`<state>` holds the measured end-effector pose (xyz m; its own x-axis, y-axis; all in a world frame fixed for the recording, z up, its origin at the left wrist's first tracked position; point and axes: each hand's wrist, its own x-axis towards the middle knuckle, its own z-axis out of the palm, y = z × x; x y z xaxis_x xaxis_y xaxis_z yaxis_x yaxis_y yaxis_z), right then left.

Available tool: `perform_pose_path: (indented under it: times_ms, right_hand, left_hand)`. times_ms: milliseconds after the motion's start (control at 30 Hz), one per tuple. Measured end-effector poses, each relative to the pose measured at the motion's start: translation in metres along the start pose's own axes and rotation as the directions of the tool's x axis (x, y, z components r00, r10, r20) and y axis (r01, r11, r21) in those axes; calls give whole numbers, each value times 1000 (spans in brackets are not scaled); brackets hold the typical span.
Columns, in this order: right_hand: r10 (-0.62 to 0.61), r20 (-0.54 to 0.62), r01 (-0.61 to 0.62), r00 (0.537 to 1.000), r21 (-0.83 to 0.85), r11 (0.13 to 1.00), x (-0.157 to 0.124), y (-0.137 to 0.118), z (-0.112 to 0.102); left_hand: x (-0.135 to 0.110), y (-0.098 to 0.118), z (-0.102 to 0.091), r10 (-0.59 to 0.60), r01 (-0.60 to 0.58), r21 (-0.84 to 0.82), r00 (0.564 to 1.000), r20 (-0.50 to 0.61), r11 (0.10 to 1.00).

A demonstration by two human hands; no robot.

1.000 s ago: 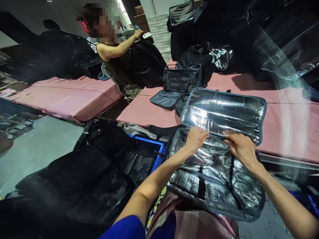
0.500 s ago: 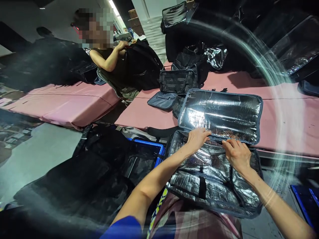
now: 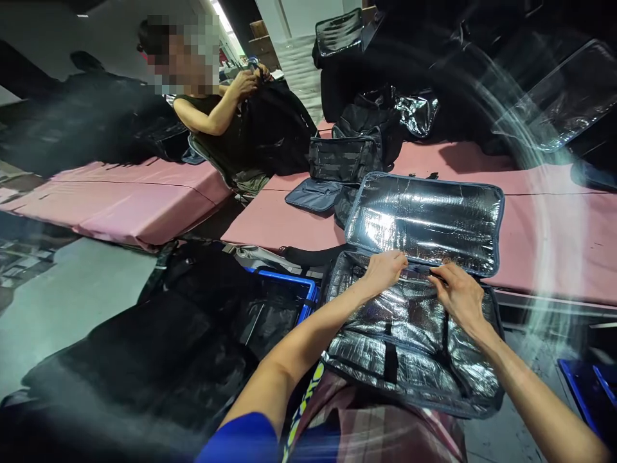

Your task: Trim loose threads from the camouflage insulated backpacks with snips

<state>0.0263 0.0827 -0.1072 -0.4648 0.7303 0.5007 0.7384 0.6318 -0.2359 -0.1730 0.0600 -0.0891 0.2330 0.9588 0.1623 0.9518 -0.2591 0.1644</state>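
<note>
At the open bag (image 3: 367, 348), right hand (image 3: 460, 294) has neared left hand (image 3: 384, 271).

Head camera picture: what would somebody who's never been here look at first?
Probably the open, shiny silver-lined bag in front of the person, with the left hand and right hand pinching near the seam below its raised lid. Next, perhaps the bright pink table behind it, and the blue crate to its left.
</note>
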Motion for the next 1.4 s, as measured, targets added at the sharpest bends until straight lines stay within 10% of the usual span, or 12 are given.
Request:
perform_pose_path:
  times_ms: [633, 867, 1033, 1400]
  right_hand:
    - [33, 83, -38, 996, 60, 997, 18, -13, 9]
    - [87, 82, -105, 993, 252, 962, 14, -3, 10]
    - [7, 50, -16, 999, 176, 984, 10, 2, 4]
    - [-187, 28, 188, 982, -245, 951, -27, 25, -14]
  left_hand:
    - [-1, 2, -5, -162, 140, -259, 985, -65, 956]
    - [-31, -24, -39, 137, 69, -522, 928, 345, 850]
    - [-25, -25, -25, -43, 22, -153, 989, -139, 988]
    - [-6, -13, -3, 287, -281, 62, 948, -141, 958]
